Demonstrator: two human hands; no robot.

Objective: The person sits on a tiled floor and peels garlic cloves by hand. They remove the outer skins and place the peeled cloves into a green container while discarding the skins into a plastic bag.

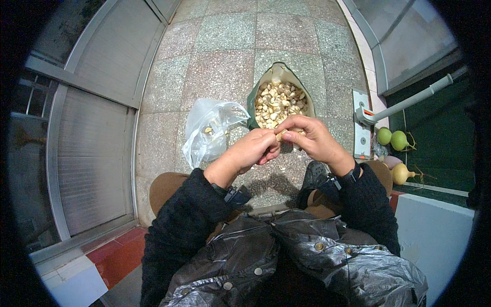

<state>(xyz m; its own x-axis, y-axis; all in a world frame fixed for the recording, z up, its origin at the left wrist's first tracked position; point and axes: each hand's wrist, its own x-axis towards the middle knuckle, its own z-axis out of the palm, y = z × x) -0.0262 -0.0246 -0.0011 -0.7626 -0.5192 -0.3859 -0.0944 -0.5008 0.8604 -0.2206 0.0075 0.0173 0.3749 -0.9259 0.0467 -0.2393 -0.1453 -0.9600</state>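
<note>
Both my hands meet just in front of an open green bag (pixel 253 98) with a pale lining. It is filled with garlic cloves (pixel 282 100), many in dry skin. My right hand (pixel 312 140) pinches a pale garlic clove (pixel 281 135) between thumb and fingers. My left hand (pixel 253 149), its fingers curled, grips the near side of this clove; the fingers hide much of it. To the left, a translucent plastic bag (pixel 209 142) slumps on the floor with a few yellowish cloves (pixel 208 130) showing in it.
Speckled terrazzo tiles (pixel 226 76) cover the floor, with bits of skin (pixel 282 167) below my hands. A sliding panel (pixel 96 161) borders the left. On the right are a white pole on a base (pixel 406 98), green round gourds (pixel 399 140) and a yellowish gourd (pixel 401 174).
</note>
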